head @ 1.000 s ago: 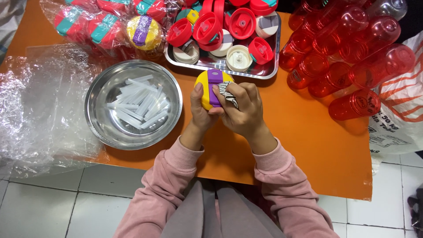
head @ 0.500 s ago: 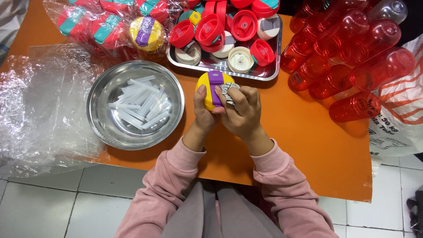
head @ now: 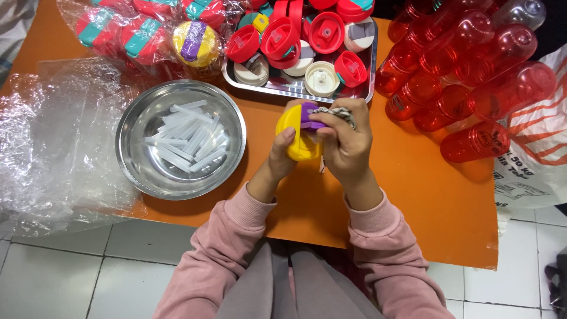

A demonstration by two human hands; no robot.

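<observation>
While both hands grip yellow lid [head: 295,139], tray [head: 295,91] sits close behind.

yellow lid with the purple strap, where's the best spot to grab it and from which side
Probably by its round yellow rim, from the left. The yellow lid stands on edge, its purple strap turned toward the right hand, which works there. The left hand already pinches the bare rim, thumb on the near face, leaving the strap free.
</observation>
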